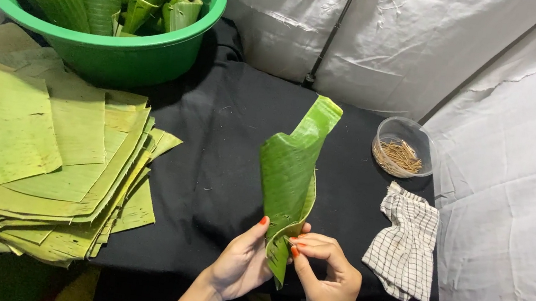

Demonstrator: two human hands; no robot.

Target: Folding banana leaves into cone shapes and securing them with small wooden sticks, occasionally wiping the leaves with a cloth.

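A green banana leaf piece [291,175], rolled into a narrow cone shape, stands upright over the black cloth [210,163]. My left hand [242,262] grips its lower end from the left, thumb against the fold. My right hand [327,277] pinches the same lower end from the right, fingertips at the seam. Both hands hold the leaf near its bottom tip; the wide top points away from me.
A thick stack of flat banana leaf sheets [29,159] lies at the left. A green plastic basin [122,46] with several rolled leaf cones stands at the back left. A small clear bowl of thin sticks [402,152] and a checked cloth [405,243] sit at the right.
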